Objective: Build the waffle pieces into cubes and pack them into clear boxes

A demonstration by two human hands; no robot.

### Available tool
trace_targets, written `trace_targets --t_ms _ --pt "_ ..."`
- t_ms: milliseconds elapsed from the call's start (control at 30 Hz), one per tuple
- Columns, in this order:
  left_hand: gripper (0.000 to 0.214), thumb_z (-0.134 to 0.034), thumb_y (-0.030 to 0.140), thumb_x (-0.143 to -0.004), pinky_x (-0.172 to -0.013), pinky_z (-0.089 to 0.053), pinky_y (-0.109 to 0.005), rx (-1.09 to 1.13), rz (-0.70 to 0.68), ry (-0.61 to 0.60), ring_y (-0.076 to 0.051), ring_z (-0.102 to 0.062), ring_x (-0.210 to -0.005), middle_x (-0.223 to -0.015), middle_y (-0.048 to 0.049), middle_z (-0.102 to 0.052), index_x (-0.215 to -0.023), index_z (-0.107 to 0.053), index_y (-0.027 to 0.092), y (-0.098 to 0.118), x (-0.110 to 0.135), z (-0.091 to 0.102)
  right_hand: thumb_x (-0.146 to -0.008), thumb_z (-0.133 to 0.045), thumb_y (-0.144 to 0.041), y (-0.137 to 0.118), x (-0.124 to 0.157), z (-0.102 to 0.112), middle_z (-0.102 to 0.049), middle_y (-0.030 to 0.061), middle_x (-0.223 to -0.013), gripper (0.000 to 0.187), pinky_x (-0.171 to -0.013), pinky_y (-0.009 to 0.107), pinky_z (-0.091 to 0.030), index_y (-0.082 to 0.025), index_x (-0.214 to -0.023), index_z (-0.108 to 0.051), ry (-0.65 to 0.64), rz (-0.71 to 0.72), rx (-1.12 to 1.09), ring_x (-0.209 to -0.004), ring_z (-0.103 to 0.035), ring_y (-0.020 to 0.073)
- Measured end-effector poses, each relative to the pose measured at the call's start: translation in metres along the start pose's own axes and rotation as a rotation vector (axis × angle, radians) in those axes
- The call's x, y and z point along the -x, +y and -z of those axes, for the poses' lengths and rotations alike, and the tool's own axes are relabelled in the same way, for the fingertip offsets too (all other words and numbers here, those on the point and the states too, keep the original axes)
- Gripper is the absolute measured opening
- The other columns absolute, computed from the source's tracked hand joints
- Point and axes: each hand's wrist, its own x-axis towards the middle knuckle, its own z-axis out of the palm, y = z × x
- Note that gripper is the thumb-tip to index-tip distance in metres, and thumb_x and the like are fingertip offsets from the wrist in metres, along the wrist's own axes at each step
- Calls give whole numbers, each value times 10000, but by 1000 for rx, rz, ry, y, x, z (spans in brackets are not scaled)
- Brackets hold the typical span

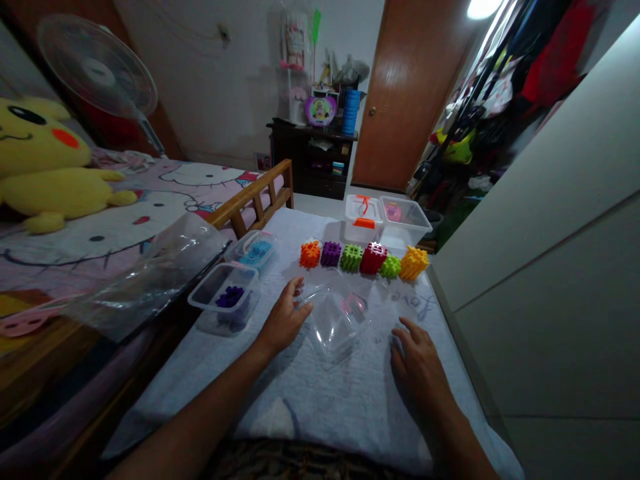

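Observation:
A transparent plastic container (333, 323) lies on the pale blue cloth (320, 407) in front of me, a small pink patch showing through its right side. At its left edge is my left hand (285, 317), thumb and fingers apart; whether it touches the plastic I cannot tell. My right hand (417, 353) hovers over or rests on the cloth to the right, fingers spread and holding nothing. Beyond the container stands a row of toy block clusters: orange (310, 254), purple (331, 253), green (351, 258), dark red (374, 258), lime (391, 267) and yellow (414, 263).
On the left are an open tub (200, 297) with purple pieces (231, 297) and a tub with blue pieces (256, 252). Behind the row stand a white box with orange latches (364, 223) and a clear bin (407, 230). A wooden rail (257, 200) borders the bed; a white cabinet (555, 287) flanks the right.

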Motion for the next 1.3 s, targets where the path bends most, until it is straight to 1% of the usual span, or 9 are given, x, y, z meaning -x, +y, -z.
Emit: trace_targets --t_ms 133,233,367,600,733,967,1067,1200,1300 --pt "661 -632 239 -674 -983 -453 -433 131 53 -68 -282 -553 -1205 -1305 -145 -571 -1314 -473 189 3 -13 2 -891 -526 -338 4 -5 -2 -525 170 -1404 349 -1050 494 -420 -178 -1184 -624 -13 -28 24 -1268 -493 326" --pt "703 -624 185 -621 -968 -459 -422 251 103 -122 -265 -589 -1158 -1234 -126 -621 -1306 -468 202 3 -23 3 -827 -596 -469 11 -17 -5 -445 200 -1478 592 -1044 560 -378 -168 -1333 -531 2 -150 114 -1329 -423 395" --pt "656 -657 222 -641 -972 -454 -408 348 136 -139 -254 -595 -1162 -1207 -109 -650 -1275 -492 209 1 -29 -3 -766 -628 -565 17 -32 -9 -380 233 -1522 847 -1045 568 -339 -153 -1466 -387 -109 -245 174 -1357 -394 420" --pt "463 -710 289 -699 -1040 -424 -426 425 133 -63 -256 -598 -1191 -1205 -116 -678 -1136 -591 192 -4 -24 -20 -744 -620 -658 10 -32 -5 -496 234 -1392 874 -975 574 -348 -157 -1439 -445 -102 -303 238 -1220 -474 441" --pt "417 -729 304 -681 -1068 -406 -439 474 132 -16 -268 -593 -1209 -1186 -122 -691 -1063 -613 185 -5 -22 -25 -762 -575 -708 2 -30 -1 -543 242 -1269 890 -953 581 -347 -135 -1433 -462 -96 -427 265 -1151 -508 438" --pt "411 -705 310 -679 -1069 -407 -431 474 139 49 -262 -592 -1204 -1191 -129 -680 -1055 -607 175 -3 -22 -32 -806 -515 -717 -5 -30 0 -488 306 -1336 823 -896 608 -382 -110 -1362 -548 -68 -523 293 -1136 -518 468" --pt "397 -701 310 -687 -1061 -413 -430 462 127 56 -257 -598 -1187 -1174 -124 -681 -1050 -610 178 -5 -23 -35 -803 -537 -700 -2 -32 1 -445 325 -1394 786 -933 647 -350 -96 -1303 -593 -64 -549 294 -1224 -458 501" --pt "383 -689 342 -727 -1059 -415 -418 399 70 66 -245 -602 -1160 -1160 -112 -669 -1064 -611 179 -8 -27 -32 -810 -547 -658 -7 -47 6 -452 243 -1453 653 -1015 657 -314 -154 -1211 -650 55 -431 81 -1335 -370 465" --pt "351 -645 337 -781 -1061 -412 -400 296 -10 158 -230 -591 -1150 -1168 -95 -643 -1093 -597 185 -10 -38 -25 -843 -529 -612 -22 -67 9 -625 179 -1262 538 -960 520 -441 -184 -1135 -673 96 -314 -404 -1151 -568 347"
